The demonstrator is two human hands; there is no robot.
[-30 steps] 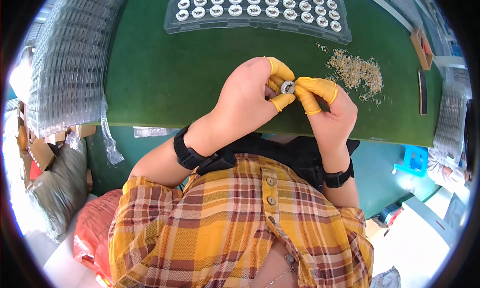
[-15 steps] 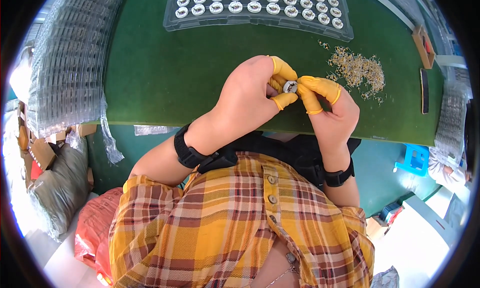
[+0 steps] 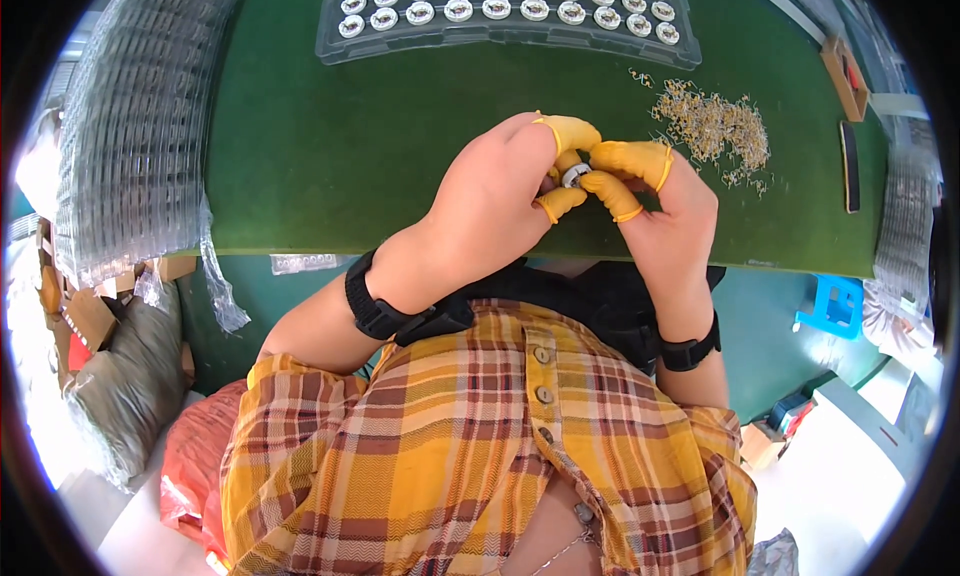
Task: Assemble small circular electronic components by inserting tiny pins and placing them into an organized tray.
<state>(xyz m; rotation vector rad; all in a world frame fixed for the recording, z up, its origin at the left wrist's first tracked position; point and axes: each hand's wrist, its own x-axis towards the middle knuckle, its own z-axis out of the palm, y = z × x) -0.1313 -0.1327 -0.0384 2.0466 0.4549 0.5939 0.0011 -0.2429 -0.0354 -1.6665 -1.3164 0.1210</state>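
Observation:
A small round white part [image 3: 576,175] with a dark middle is gripped between the yellow-covered thumb and fingers of my left hand [image 3: 500,188]. My right hand [image 3: 668,198] comes in from the other side, its thumb and fingers, also in yellow finger covers, closed together at the part's edge. Anything between those right fingertips is hidden or too small to name. Both hands are above the green tabletop [image 3: 400,106]. Beyond the right hand lies a loose heap of tiny wire-legged components [image 3: 715,126] with yellowish bodies.
A clear plastic tray [image 3: 500,38] with rows of similar round white parts lies at the far side. Tall stacks of clear trays [image 3: 140,126] stand at the left. On the right are a small wooden box [image 3: 846,79], a dark bar [image 3: 850,166] and a blue stool [image 3: 836,306].
The right fingers have shifted slightly left, closer over the round part, and the thumb has come against it. The part is tilted differently in my left hand. The whole view has shifted a little.

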